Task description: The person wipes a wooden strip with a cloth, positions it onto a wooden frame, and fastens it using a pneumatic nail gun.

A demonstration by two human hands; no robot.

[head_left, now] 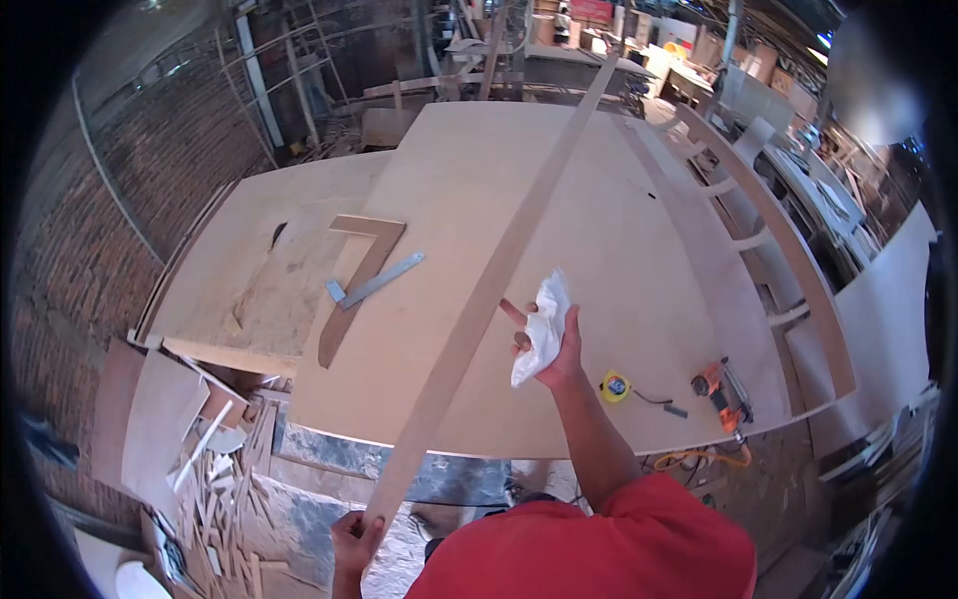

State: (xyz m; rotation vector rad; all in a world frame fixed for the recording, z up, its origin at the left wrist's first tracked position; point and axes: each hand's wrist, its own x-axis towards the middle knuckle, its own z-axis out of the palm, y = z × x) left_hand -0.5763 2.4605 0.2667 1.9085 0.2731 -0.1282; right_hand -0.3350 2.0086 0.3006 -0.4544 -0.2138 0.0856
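A long, thin wooden strip [484, 280] runs diagonally across the large plywood sheet [459, 180], its near end past the front edge. My left hand [352, 544] is closed on that near end, thumb on top. Over the sheet, just right of the strip, my right hand [568, 357] holds a crumpled white plastic bag [546, 324], fingers curled round it and one finger pointing out toward the strip. Left of the strip lies a hooked brown wooden piece [375, 258] with a metal try square [384, 281] across it.
A yellow tape measure [616, 386] and an orange nail gun [720, 391] lie at right on the sheet. A curved wooden frame [783, 235] flanks the right edge. Wood offcuts [225, 529] litter the floor at left, near a brick wall [100, 200].
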